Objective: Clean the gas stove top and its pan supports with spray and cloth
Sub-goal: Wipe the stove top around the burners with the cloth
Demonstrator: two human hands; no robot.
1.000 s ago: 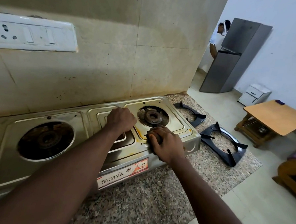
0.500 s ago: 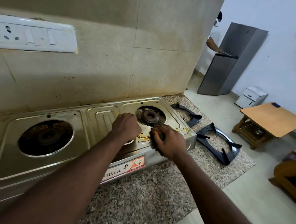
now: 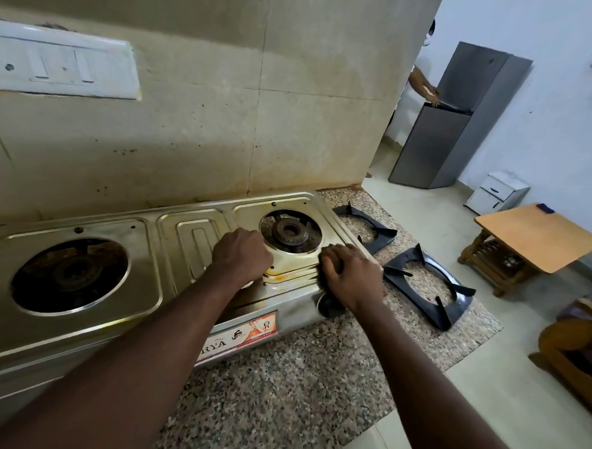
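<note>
The steel two-burner gas stove top (image 3: 142,250) lies against the tiled wall, with both burners bare: the left burner (image 3: 70,274) and the right burner (image 3: 290,231). My left hand (image 3: 243,254) is a closed fist pressed on the steel just left of the right burner. My right hand (image 3: 350,275) grips a dark cleaning pad (image 3: 324,260) on the front right corner of the top, above a black knob (image 3: 328,306). Two black pan supports lie on the counter to the stove's right, one far (image 3: 379,235) and one near (image 3: 398,274). No spray bottle is in view.
The speckled granite counter (image 3: 296,379) ends just right of the pan supports. A white switchboard (image 3: 59,61) is on the wall. Beyond stand a grey fridge (image 3: 457,129) with a person (image 3: 422,86) at it, a white cabinet (image 3: 495,193) and a wooden table (image 3: 537,237).
My left hand slid right from the stove's centre panel to the edge of the right burner. My right hand moved with the pad toward the front right corner.
</note>
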